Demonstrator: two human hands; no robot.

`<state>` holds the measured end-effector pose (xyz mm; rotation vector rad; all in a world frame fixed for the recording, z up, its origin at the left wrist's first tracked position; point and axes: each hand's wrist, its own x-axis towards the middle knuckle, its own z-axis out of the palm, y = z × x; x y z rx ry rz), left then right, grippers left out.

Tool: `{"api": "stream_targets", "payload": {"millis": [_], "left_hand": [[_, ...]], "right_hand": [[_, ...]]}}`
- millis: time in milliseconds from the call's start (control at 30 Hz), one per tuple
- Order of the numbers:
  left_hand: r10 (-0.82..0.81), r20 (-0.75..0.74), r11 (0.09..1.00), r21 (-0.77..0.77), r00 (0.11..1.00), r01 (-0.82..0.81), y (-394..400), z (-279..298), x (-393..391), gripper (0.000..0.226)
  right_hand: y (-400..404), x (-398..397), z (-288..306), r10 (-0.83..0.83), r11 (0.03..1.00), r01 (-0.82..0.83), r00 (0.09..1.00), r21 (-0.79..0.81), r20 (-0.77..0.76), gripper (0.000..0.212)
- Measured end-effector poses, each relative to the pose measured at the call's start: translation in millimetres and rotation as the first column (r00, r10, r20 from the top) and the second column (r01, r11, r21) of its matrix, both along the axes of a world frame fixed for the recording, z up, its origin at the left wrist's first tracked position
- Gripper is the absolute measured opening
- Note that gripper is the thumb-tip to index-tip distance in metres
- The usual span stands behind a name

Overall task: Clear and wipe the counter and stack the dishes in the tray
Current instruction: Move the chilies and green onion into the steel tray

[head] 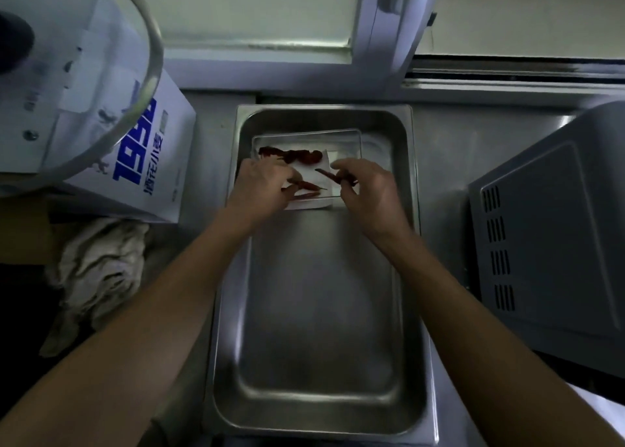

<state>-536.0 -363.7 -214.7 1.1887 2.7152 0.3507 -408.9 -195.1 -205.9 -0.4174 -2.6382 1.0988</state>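
Deep steel tray (321,311) sits lengthwise on the steel counter (439,162), its near half bare. At the far end of the tray lies a clear shallow dish (341,142), with a white paper napkin (321,166) in or under it; the dim light does not let me tell which. Dried red chillies (291,154) lie across the napkin, a cluster at the far edge and loose ones nearer.

Left hand (262,184) reaches in from the near left and rests over the left side of the napkin. Its fingers (287,189) are curled down onto the paper beside one chilli; whether they pinch the chilli or only press the napkin, I cannot tell.

Right hand (367,189) reaches in from the near right, above the right part of the dish. Thumb and forefinger are closed together on a single dark chilli (329,175), which sticks out to the left from the fingertips. The other fingers are loosely curled.

Surroundings: a white carton with blue print (152,162) stands left of the tray on the counter, with a round clear lid (101,74) above it. A crumpled pale cloth (98,264) lies near the carton, at the counter's left edge. A grey microwave (548,237) stands right of the tray. A window frame (382,34) runs behind the counter.
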Motion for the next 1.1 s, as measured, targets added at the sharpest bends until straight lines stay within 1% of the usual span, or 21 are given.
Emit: {"api": "stream_targets", "payload": {"millis": [100,233,333,467,600,767,867,1000,1100], "left_hand": [[0.001,-0.026,0.999,0.034,1.000,0.000,-8.3,-5.4,-1.4,0.020],[0.004,-0.072,0.997,0.081,0.997,0.002,-20.9,-6.2,0.8,0.014],[0.025,-0.053,0.993,0.117,0.998,-0.019,-28.0,-2.2,6.5,0.013],[0.068,-0.013,0.985,0.158,0.998,-0.065,-32.9,6.9,16.6,0.019],[0.121,0.043,0.968,0.218,0.992,-0.128,-33.7,19.0,24.9,0.020],[0.194,0.124,0.927,0.302,0.973,-0.223,-37.9,32.1,56.3,0.017],[0.204,0.197,0.907,0.330,0.959,-0.261,-43.7,41.8,89.2,0.023],[0.150,0.236,0.958,0.206,0.960,-0.200,-46.1,50.6,131.9,0.036],[0.103,0.234,0.975,0.168,0.967,-0.145,-51.2,53.0,161.7,0.041]], "right_hand": [[-3.1,-18.1,-1.6,0.044,0.999,-0.045,0.997,0.017,0.064,0.037],[-11.9,-44.8,-4.8,0.058,0.998,-0.059,0.994,0.006,0.088,0.038],[-18.6,-60.8,-13.4,0.076,0.996,-0.083,0.987,0.038,0.142,0.036],[-24.1,-69.3,-18.6,0.115,0.988,-0.134,0.969,0.076,0.218,0.032],[-21.0,-61.8,-8.9,0.101,0.986,-0.126,0.970,0.105,0.222,0.029],[-18.7,-18.4,22.6,0.037,0.987,-0.062,0.985,0.147,0.169,0.026],[-30.0,26.6,44.9,0.010,0.989,-0.030,0.991,0.142,0.136,0.025],[-49.5,95.6,63.5,-0.052,0.986,0.032,0.992,0.164,0.115,0.026],[-58.7,146.1,65.7,-0.144,0.980,0.124,0.982,0.156,0.124,0.027]]}}
